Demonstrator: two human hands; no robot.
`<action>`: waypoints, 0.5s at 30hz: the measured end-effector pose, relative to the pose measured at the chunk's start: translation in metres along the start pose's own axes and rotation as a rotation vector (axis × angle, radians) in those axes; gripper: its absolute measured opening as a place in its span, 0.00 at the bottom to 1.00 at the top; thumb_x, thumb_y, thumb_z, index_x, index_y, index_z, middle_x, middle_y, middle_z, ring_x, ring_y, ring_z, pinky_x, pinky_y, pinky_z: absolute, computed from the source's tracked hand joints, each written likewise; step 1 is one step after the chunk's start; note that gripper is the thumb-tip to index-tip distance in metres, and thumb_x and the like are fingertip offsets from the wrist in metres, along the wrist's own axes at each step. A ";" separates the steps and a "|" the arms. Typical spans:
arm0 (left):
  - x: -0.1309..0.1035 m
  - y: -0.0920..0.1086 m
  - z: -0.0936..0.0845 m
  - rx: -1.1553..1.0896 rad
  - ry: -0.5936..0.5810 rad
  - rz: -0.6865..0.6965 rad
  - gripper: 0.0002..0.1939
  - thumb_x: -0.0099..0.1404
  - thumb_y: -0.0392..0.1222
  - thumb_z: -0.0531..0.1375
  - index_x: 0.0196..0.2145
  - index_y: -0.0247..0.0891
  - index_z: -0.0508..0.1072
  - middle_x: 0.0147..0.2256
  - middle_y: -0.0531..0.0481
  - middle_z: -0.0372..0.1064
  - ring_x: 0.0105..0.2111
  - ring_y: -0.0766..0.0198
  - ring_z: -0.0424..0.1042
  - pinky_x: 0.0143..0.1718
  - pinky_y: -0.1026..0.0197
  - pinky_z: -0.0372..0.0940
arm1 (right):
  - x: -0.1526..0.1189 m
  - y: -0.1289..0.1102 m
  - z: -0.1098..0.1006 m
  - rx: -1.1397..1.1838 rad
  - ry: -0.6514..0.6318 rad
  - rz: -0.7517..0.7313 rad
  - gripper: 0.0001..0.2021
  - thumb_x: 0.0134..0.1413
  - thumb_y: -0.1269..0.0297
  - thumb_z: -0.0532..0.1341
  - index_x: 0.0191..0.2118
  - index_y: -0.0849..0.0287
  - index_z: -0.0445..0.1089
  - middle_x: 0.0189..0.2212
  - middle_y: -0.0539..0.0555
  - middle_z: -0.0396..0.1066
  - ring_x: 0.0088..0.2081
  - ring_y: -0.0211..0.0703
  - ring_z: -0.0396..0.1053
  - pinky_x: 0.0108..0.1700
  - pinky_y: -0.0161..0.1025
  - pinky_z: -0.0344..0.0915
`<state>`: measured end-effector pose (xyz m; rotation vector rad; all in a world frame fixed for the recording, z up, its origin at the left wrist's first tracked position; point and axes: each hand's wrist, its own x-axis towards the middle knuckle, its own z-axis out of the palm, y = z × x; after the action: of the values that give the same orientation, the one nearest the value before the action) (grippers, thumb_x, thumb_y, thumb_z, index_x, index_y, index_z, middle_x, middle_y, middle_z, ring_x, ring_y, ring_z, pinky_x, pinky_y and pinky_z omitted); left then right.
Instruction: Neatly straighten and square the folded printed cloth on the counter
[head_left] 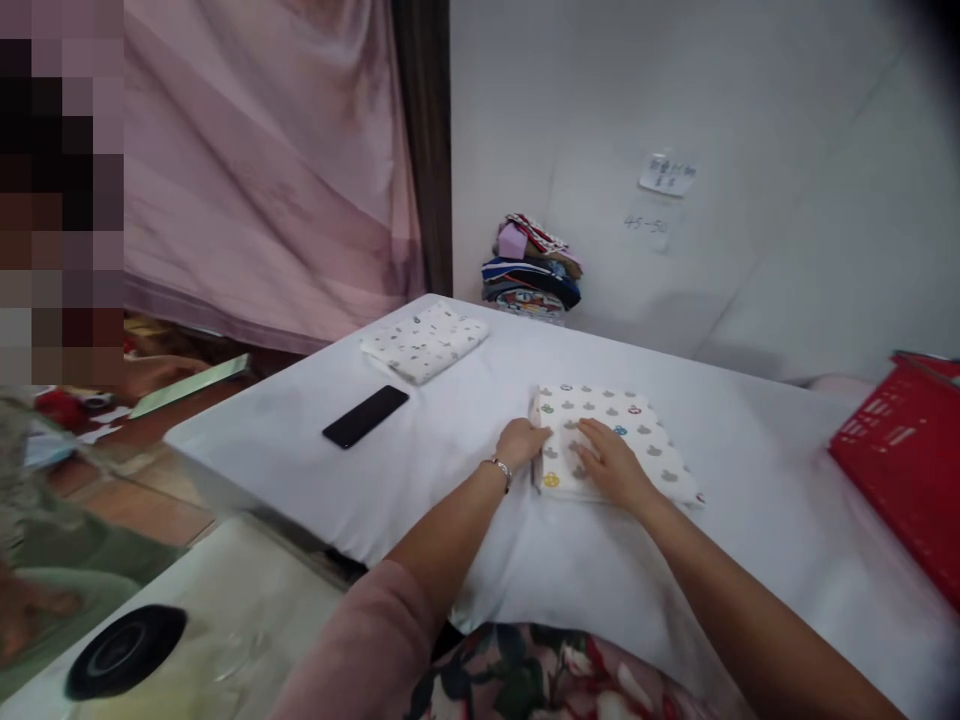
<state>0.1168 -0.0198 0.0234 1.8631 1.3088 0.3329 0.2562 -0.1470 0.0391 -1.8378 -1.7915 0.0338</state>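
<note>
On the white table (465,450), we pressed a folded cloth (611,440).
Our left hand (521,443) cupped its left edge; our right hand (611,463) lay flat on top, fingers spread; soft, square, animal-printed fabric.

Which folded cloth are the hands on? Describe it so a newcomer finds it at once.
Start at the white table. Near its middle lies a folded cloth, with the left hand at its left edge and the right hand flat on top. Unlike the grey-speckled folded cloth at the far corner, it has multicoloured prints.
</note>
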 end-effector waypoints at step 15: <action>0.018 0.010 -0.002 0.096 0.064 0.013 0.21 0.56 0.58 0.56 0.26 0.35 0.73 0.30 0.43 0.74 0.31 0.58 0.72 0.28 0.63 0.57 | 0.024 0.000 0.006 -0.110 -0.216 0.050 0.25 0.61 0.60 0.45 0.61 0.62 0.53 0.63 0.59 0.47 0.65 0.48 0.40 0.62 0.51 0.42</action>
<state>0.1292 -0.0045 0.0280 1.9564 1.3775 0.3441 0.2567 -0.1227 0.0426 -2.0219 -1.9262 0.1615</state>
